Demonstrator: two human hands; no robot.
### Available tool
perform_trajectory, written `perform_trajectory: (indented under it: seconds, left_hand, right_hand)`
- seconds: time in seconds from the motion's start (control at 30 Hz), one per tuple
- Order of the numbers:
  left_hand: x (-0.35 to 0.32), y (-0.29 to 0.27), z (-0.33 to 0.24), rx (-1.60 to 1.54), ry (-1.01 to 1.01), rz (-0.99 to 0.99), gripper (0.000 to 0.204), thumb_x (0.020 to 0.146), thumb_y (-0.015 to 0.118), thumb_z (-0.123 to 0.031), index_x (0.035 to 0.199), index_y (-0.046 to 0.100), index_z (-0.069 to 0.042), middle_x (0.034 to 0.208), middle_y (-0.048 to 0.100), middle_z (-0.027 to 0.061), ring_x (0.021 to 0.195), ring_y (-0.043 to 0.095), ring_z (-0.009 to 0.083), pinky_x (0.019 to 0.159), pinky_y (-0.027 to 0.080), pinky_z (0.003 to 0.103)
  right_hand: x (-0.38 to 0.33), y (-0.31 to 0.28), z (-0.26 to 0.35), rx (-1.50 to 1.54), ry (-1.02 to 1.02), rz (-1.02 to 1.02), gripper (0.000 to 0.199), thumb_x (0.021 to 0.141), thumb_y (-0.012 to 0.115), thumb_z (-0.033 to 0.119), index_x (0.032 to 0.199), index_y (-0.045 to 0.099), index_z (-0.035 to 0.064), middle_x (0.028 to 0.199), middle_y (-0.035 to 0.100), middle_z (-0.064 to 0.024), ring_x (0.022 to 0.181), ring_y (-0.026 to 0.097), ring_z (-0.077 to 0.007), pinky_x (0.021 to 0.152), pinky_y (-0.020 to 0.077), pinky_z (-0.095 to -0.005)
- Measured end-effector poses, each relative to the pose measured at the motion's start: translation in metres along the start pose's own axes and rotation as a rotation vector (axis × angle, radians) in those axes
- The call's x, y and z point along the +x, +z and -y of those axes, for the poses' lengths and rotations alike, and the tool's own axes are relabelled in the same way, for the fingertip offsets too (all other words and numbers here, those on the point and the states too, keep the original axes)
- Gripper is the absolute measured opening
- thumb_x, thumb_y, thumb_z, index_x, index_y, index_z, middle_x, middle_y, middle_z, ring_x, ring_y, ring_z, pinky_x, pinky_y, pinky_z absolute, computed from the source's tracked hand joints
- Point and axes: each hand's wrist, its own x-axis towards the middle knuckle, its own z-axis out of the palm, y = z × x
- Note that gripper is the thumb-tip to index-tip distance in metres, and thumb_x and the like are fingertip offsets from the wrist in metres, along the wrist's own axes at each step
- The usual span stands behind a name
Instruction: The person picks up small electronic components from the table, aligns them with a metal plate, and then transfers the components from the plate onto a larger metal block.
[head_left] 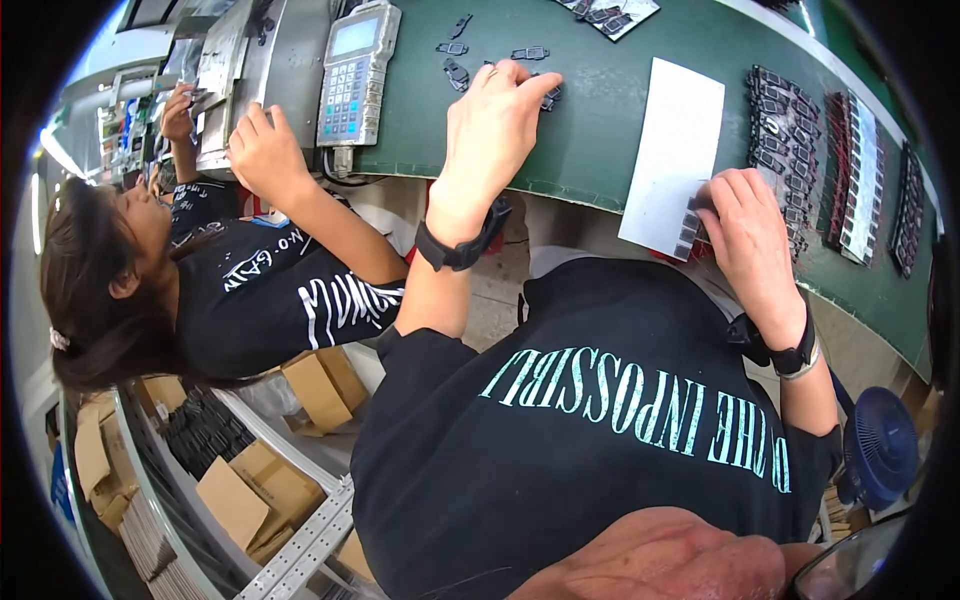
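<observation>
My left hand (pixel 492 125) is over the green work surface with its fingers bent down and together, the tips largely hidden. Right by its thumb is a small black part (pixel 551 99); whether the fingers hold one, I cannot make out. Loose black parts (pixel 456 74) of the same kind lie just beyond it. My right hand (pixel 745 225) is closed at the near right edge of a white sheet (pixel 675 140). Its thumb and fingertips pinch a small dark part (pixel 703 200), half covered by the hand. Several more dark parts (pixel 686 240) line that edge below.
Rows of black parts (pixel 783 140) and strips with red wires (pixel 838 170) fill the right of the green table (pixel 590 130). A handheld keypad device (pixel 358 75) stands left of my left hand. Nearby on the left, a co-worker's hand (pixel 270 150) is raised. Cardboard boxes (pixel 265 490) sit below.
</observation>
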Motion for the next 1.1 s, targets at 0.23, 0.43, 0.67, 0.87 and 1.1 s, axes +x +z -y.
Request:
perform_trajectory:
  seconds: [0.23, 0.43, 0.67, 0.87, 1.1]
  left_hand:
    - [0.031, -0.003, 0.009, 0.105, 0.229, 0.176, 0.023, 0.081, 0.069, -0.005, 0.102, 0.075, -0.012, 0.096, 0.065, 0.0071, 0.096, 0.063, 0.0261, 0.075, 0.058, 0.039]
    - [0.047, 0.0, -0.002, 0.042, 0.186, 0.213, 0.023, 0.088, 0.071, -0.007, 0.11, 0.074, -0.011, 0.098, 0.068, 0.0057, 0.09, 0.067, 0.0213, 0.075, 0.057, 0.034]
    - [0.035, 0.03, -0.089, -1.101, -0.303, 0.175, 0.027, 0.093, 0.068, -0.003, 0.12, 0.071, -0.003, 0.1, 0.074, 0.0079, 0.082, 0.074, 0.017, 0.071, 0.061, 0.03]
    - [0.019, 0.042, -0.124, -1.54, -0.578, 0.24, 0.026, 0.1, 0.063, -0.006, 0.122, 0.066, 0.007, 0.106, 0.073, 0.015, 0.086, 0.074, 0.017, 0.076, 0.063, 0.028]
    - [0.009, 0.052, -0.123, -1.605, -0.671, 0.253, 0.023, 0.102, 0.059, -0.005, 0.12, 0.064, 0.008, 0.103, 0.073, 0.0151, 0.089, 0.074, 0.0193, 0.08, 0.063, 0.029]
  right_hand:
    - [-0.002, -0.007, -0.008, 0.216, 0.033, 0.002, 0.019, 0.082, 0.069, -0.002, 0.098, 0.06, -0.0004, 0.094, 0.061, -0.0118, 0.092, 0.06, -0.0289, 0.082, 0.0484, -0.0384]
    - [-0.004, -0.016, -0.008, 0.855, 0.419, -0.115, 0.015, 0.092, 0.068, -0.001, 0.107, 0.064, -0.0017, 0.102, 0.067, -0.0045, 0.092, 0.064, -0.0122, 0.082, 0.0503, -0.0267]
    - [0.008, -0.008, 0.001, 1.175, 0.482, -0.304, 0.016, 0.097, 0.065, 0.002, 0.113, 0.066, -0.0015, 0.103, 0.068, -0.0018, 0.093, 0.065, -0.0082, 0.085, 0.0508, -0.0218]
    - [0.009, 0.007, -0.015, 0.893, 0.536, -0.377, 0.016, 0.096, 0.067, 0.003, 0.111, 0.068, -0.0006, 0.104, 0.069, -0.0025, 0.092, 0.065, -0.0079, 0.083, 0.0514, -0.0217]
    - [0.009, 0.02, -0.012, 0.788, 0.499, -0.401, 0.011, 0.094, 0.069, 0.003, 0.104, 0.071, 0.0, 0.1, 0.068, -0.0019, 0.091, 0.065, -0.0072, 0.081, 0.0519, -0.022]
